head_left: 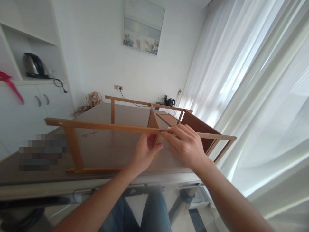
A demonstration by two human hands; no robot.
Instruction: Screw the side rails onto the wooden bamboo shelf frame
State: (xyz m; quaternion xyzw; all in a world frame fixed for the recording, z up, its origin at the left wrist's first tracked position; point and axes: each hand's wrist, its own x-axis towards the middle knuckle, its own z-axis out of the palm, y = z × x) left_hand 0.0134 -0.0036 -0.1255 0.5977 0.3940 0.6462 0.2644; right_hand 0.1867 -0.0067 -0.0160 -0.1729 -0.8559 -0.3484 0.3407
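Note:
A wooden shelf frame [101, 126] lies on its side on the grey table. My left hand [144, 153] is closed around the near end of the middle shelf board [153, 120], just below the upper rail, with the thumb in front. Against that rail, where board and rail meet, the fingers of my right hand [187, 143] are pinched together. Something tiny seems to show at the right fingertips, too small to name. Another brown board [196, 124] is set in the frame's right end.
The table [96, 154] carries dried plant stalks [93, 98] at its far left corner and a black kettle [171, 102] stands beyond its far side. White curtains [263, 96] hang close on the right. A cabinet [31, 103] with a steel kettle [34, 65] is at left.

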